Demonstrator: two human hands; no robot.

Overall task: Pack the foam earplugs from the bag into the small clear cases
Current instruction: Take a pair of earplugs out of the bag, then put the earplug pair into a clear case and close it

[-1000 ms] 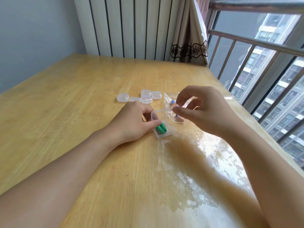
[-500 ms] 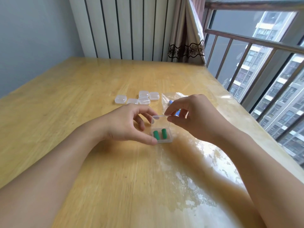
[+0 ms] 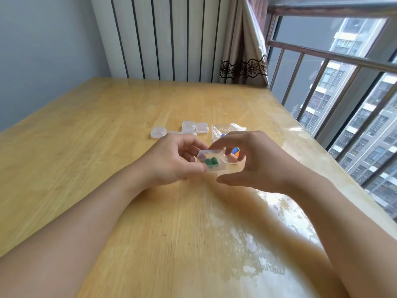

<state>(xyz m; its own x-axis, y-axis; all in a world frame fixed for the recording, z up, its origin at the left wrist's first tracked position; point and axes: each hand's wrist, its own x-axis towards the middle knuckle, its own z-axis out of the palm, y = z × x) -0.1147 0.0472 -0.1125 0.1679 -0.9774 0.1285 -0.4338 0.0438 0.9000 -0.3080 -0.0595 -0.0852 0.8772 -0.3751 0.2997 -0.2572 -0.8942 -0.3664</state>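
While the left hand [image 3: 171, 162] pinches a small clear case [image 3: 211, 161] between thumb and curled fingers [image 3: 189, 154], lifted off the table [image 3: 107, 125], the right hand [image 3: 253, 160] hangs beside it with fingers loosely spread; its fingertips sit at the case's top edge, thumb apart below, nothing plainly gripped. Cannot tell if the lid is fully snapped.

Inside the held case: two green earplugs [image 3: 210, 163], side by side. One case filled, so the job is partly done, closing probably in hand.

Just behind the right hand: the clear bag [image 3: 223, 131] on the table, earplugs remaining inside. One orange [image 3: 233, 159] and bits of blue [image 3: 223, 135] show; exact count hidden by the hand.

Further back: a cluster of spare cases [image 3: 189, 129], closed and seemingly empty. Five countable, two partly hidden behind the left hand. Six cases counted in all; five judged left to fill.
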